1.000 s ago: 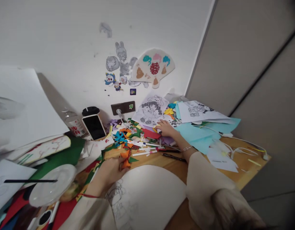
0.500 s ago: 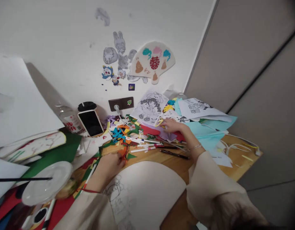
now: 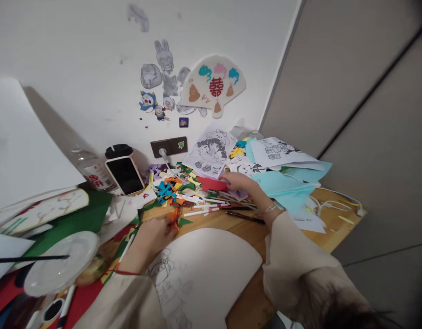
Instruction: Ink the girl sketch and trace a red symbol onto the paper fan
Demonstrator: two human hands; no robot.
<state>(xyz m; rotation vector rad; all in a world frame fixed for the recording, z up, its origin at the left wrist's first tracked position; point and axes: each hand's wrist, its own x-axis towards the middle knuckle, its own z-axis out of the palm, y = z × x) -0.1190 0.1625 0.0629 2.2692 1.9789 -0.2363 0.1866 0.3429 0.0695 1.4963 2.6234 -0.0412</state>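
Near the back of the wooden table, my right hand (image 3: 238, 182) reaches into a heap of colored paper scraps (image 3: 168, 189), its fingers at a red paper piece (image 3: 212, 184). Its fingertips are too small to tell whether they grip it. My left hand (image 3: 158, 231) rests with curled fingers by an orange paper scrap (image 3: 173, 218); what the fingers hold, if anything, is hidden. In front of both hands lies a white fan-shaped sheet (image 3: 214, 269) with pencil drawings on its left side. White markers (image 3: 204, 211) and a black pen (image 3: 245, 217) lie between the hands.
A phone (image 3: 125, 175) leans on a cup beside a bottle (image 3: 96, 171) at the back left. A plastic lid (image 3: 61, 262) with a dark stick stands left of my left arm. Blue paper (image 3: 289, 192) and a white cable (image 3: 334, 210) lie at the right.
My right hand has moved slightly left from the yellow scrap to the red paper. My left hand stays by the orange scrap. The whole view has shifted a little.
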